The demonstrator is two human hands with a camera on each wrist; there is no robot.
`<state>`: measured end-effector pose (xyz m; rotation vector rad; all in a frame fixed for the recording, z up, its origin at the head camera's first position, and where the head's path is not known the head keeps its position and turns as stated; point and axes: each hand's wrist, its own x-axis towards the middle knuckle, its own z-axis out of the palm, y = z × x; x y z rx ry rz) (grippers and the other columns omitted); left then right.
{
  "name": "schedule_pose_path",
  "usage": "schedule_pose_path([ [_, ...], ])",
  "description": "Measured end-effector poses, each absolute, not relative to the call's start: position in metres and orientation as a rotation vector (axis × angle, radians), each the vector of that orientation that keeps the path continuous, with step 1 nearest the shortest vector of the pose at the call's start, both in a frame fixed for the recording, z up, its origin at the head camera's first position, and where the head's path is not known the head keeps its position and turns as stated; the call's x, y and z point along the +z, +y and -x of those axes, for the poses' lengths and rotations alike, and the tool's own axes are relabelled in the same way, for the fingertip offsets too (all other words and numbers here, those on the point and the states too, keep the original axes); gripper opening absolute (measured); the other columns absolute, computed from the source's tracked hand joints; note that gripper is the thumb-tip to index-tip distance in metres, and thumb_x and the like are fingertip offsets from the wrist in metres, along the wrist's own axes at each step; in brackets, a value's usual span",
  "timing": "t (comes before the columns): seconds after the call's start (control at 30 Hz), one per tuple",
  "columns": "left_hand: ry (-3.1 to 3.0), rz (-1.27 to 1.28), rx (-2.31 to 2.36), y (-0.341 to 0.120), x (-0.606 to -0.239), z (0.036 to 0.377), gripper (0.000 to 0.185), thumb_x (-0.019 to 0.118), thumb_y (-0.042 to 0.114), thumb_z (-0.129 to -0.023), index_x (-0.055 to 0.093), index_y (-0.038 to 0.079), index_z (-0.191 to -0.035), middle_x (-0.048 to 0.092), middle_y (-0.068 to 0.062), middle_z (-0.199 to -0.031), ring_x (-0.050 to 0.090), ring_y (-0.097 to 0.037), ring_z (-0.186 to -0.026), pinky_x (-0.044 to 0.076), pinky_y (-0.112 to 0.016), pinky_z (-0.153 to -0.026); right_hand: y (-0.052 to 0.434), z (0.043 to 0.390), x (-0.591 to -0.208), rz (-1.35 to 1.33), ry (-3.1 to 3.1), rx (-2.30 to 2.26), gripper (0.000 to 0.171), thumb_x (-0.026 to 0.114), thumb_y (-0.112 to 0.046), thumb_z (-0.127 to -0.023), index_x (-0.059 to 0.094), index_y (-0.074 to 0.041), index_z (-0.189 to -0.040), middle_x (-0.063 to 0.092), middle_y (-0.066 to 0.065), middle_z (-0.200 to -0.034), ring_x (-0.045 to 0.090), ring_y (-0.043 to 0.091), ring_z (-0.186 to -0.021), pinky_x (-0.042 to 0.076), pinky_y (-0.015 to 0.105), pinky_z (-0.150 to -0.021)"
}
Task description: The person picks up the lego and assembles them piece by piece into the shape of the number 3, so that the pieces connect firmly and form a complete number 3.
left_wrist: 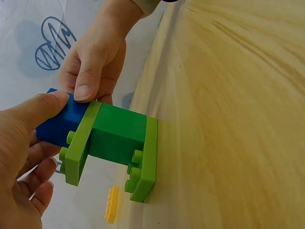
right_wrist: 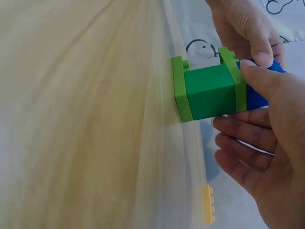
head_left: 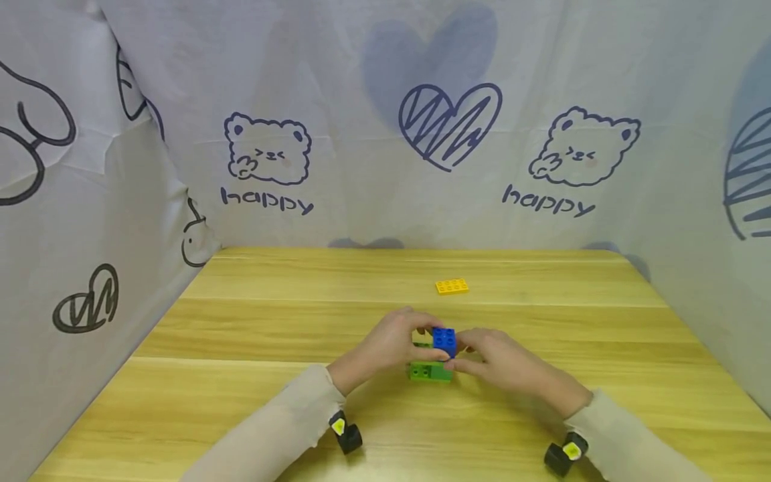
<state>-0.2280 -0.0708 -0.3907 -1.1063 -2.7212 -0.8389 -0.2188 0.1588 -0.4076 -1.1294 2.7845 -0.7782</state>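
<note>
A small stack of toy building bricks stands on the table between both hands. Its bottom is a light green plate, topped by a dark green brick. Above that brick lies a second light green plate, and a blue brick sits at the right end of this upper plate. My left hand pinches the blue brick between thumb and fingers. From the other side my right hand grips the blue brick too, its thumb tip at the seam with the upper plate.
A yellow studded plate lies flat on the wooden table, farther back than the stack. White cloth with drawn hearts and bears hangs behind the table and along its sides.
</note>
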Motion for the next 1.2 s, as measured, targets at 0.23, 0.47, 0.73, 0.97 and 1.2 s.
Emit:
schedule_pose_path([
  [0.23,-2.713,1.107,-0.851,-0.076,-0.393,0.228,0.043,0.075,0.046,-0.083,0.072,0.016,-0.113,0.069,0.008,-0.101,0.056,-0.013,-0.090,0.044,-0.027,-0.077,0.158,0.219,-0.403,1.157,2.778,-0.779,0.037,0.052,-0.055,-0.096,0.068,-0.024,-0.108,0.067,-0.012,-0.102,0.063,0.011,-0.094,0.053,0.035,-0.078],
  [0.47,-2.719,1.115,-0.763,-0.082,-0.391,0.227,0.044,0.073,0.045,-0.086,0.070,0.013,-0.116,0.069,0.004,-0.105,0.058,-0.018,-0.096,0.047,-0.030,-0.080,0.155,0.221,-0.400,1.142,2.796,-0.752,0.036,0.054,-0.057,-0.094,0.068,-0.025,-0.103,0.066,-0.013,-0.098,0.060,0.005,-0.085,0.051,0.029,-0.072],
  [0.73,-2.670,1.147,-0.621,-0.085,-0.391,0.228,0.047,0.070,0.048,-0.087,0.069,0.012,-0.116,0.068,0.003,-0.110,0.058,-0.015,-0.101,0.049,-0.032,-0.088,0.161,0.226,-0.396,1.143,2.709,-0.690,0.044,0.052,-0.055,-0.096,0.065,-0.019,-0.117,0.066,-0.008,-0.109,0.062,0.012,-0.097,0.052,0.037,-0.084],
  [0.97,-2.592,1.198,-0.552,-0.086,-0.395,0.230,0.046,0.071,0.048,-0.087,0.070,0.011,-0.114,0.068,0.002,-0.108,0.059,-0.014,-0.102,0.049,-0.029,-0.090,0.172,0.237,-0.394,1.091,2.781,-0.667,0.048,0.048,-0.044,-0.102,0.057,-0.009,-0.134,0.064,0.002,-0.119,0.059,0.022,-0.111,0.046,0.048,-0.095],
  [1.2,-2.526,1.231,-0.464,-0.087,-0.394,0.229,0.047,0.070,0.049,-0.087,0.070,0.011,-0.114,0.068,0.002,-0.107,0.060,-0.014,-0.101,0.048,-0.028,-0.092,0.176,0.257,-0.396,1.017,2.900,-0.568,0.057,0.050,-0.053,-0.098,0.058,-0.008,-0.133,0.063,0.004,-0.123,0.057,0.026,-0.117,0.044,0.051,-0.099],
])
